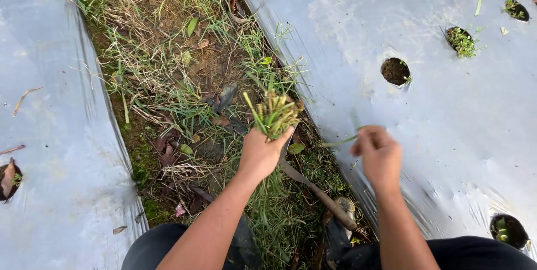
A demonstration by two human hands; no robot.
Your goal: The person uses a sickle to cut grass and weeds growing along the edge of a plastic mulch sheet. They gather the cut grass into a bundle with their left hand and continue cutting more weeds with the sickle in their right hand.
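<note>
Grey plastic mulch sheeting (pixel 447 119) with round planting holes covers the right bed beside a grassy furrow (pixel 184 80). Centre, the left hand (pixel 262 152) clutches a bundle of green seedlings (pixel 274 114). Just right, the right hand (pixel 378 155) pinches one thin green seedling stalk (pixel 340 142).

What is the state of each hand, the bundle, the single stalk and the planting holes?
Left hand: closed around seedling bundle, held upright.
Right hand: pinching single green stalk.
Nearest hole: bare soil.
Far hole: small green plants.
Bottom hole: green plant.
</note>
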